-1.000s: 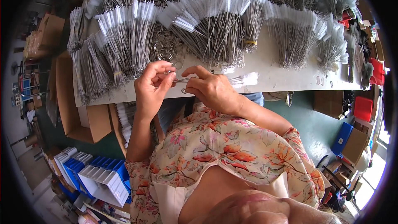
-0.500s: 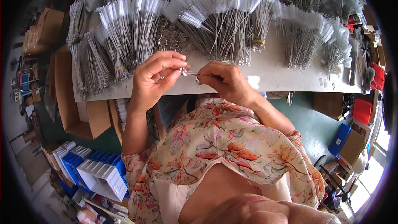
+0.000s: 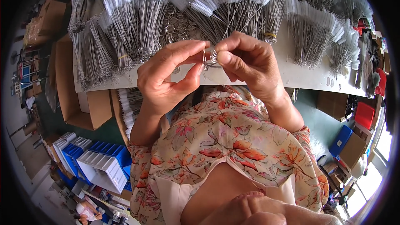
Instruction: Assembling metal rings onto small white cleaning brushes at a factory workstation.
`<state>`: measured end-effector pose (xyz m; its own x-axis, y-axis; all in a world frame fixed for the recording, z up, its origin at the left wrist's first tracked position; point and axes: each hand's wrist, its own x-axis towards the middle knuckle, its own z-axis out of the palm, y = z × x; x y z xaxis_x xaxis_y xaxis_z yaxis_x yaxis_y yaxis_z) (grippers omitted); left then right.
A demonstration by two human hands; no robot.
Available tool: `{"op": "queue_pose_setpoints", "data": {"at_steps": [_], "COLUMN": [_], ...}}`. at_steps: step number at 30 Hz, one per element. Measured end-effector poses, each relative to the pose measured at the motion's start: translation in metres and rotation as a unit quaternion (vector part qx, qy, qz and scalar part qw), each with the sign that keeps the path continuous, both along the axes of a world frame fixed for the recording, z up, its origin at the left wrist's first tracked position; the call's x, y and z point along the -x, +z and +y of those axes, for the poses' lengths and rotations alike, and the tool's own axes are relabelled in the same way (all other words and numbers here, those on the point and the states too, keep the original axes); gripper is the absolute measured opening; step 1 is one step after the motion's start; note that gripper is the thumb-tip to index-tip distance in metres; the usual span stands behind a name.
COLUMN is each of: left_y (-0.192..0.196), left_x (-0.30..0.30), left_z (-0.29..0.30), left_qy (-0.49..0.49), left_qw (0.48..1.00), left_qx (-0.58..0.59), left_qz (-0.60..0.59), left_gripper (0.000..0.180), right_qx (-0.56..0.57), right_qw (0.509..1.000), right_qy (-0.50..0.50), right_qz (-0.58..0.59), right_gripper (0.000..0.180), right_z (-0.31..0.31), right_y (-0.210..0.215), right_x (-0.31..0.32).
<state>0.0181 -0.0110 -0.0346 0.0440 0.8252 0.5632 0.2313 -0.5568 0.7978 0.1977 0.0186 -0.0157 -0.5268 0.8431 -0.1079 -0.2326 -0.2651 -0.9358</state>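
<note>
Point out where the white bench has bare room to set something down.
Bare strip of the white bench along its near edge, right of the right hand. Crowded: brush bundles fan across the back, metal rings between them.

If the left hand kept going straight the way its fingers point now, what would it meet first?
The left hand points toward the right hand, with the small metal ring pinched between them. It would likely meet that ring and the right fingertips first, almost at once.

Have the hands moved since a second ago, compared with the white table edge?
Yes. The left hand and right hand, pinching small metal rings, have risen from just below the table edge to overlap the brush bundles.
</note>
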Motion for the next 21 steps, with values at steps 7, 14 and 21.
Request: {"op": "queue_pose_setpoints", "data": {"at_steps": [7, 14, 21], "left_y": [0.007, 0.005, 0.017], "left_x": [0.004, 0.015, 0.025], "left_z": [0.0, 0.008, 0.013], "left_qy": [0.014, -0.026, -0.077], "left_qw": [0.999, 0.999, 0.989], "left_qx": [-0.011, 0.01, 0.053], "left_qz": [0.027, 0.035, 0.114], "left_gripper": [0.031, 0.031, 0.017], "right_qx": [-0.035, -0.065, -0.042], "right_qw": [0.999, 0.996, 0.996], "right_qy": [-0.013, 0.023, 0.032], "right_qz": [-0.008, -0.048, -0.066], "right_gripper": [0.015, 0.013, 0.015], "right_z": [0.005, 0.004, 0.003], "right_y": [-0.004, -0.009, -0.014], "right_x": [0.011, 0.011, 0.011]}}
